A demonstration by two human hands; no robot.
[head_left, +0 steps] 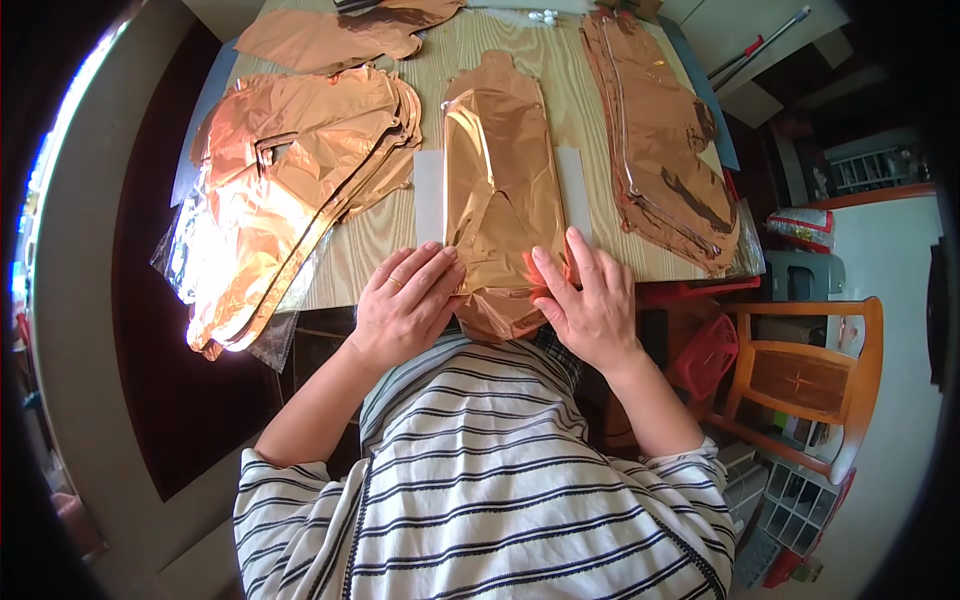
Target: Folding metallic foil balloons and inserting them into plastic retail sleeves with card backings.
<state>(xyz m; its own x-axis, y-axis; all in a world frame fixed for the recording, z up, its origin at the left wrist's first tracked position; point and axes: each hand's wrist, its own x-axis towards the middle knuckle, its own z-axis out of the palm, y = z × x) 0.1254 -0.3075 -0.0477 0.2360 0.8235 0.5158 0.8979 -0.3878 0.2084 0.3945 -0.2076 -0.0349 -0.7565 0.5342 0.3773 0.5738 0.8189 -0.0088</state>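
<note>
While both hands press on it, the copper foil balloon (498, 170) lies flat and lengthwise at the middle of the wooden table (375, 235), its near end hanging over the table edge toward the person. Left hand (405, 300) rests palm down, fingers flat and together on the balloon's lower left edge, gripping nothing. Right hand (590, 300) is spread flat on the lower right edge, thumb touching the foil, also not clenched. A white paper strip (429, 195) sticks out from under the balloon on each side. Left of it sits a pile of foil balloons (290, 190) on clear plastic; right of it a second stack (660, 140); more foil (340, 35) at the far left. Wooden chair (810, 380) stands right of the table.
</note>
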